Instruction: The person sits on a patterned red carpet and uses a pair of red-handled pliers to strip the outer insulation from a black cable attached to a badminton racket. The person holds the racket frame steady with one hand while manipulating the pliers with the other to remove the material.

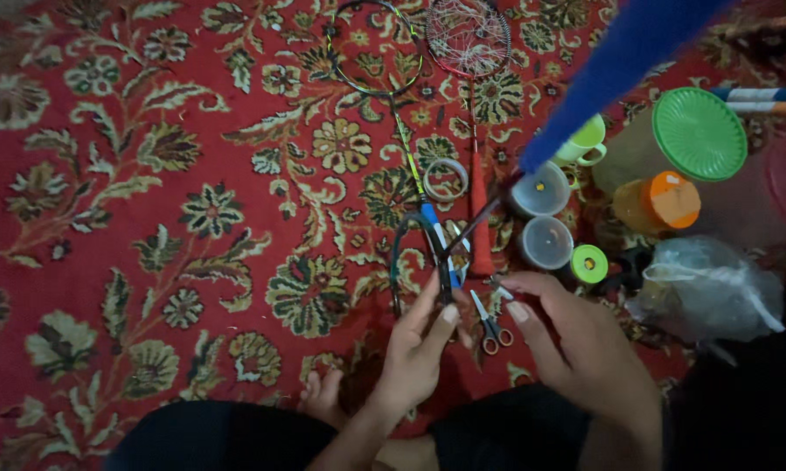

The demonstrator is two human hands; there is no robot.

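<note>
I sit on a red floral carpet (149, 174). My left hand (415, 353) grips the rim of a dark unstrung racket frame (399, 253) between fingers and thumb. That racket's thin shaft (484, 214) runs up right to a blurred blue handle (619, 70) close to the camera. My right hand (580, 349) is beside it, fingertips pinched near a small pale piece at the frame; what it holds is unclear. Small scissors (490, 327) lie between my hands.
Two more rackets lie ahead: a black-yellow frame (375, 48) and a strung red one (469, 35). A tape ring (446, 180), two small tubs (541, 190), a green cup (585, 139), a green lid (700, 133), an orange jar (659, 202) and a plastic bag (711, 292) crowd the right.
</note>
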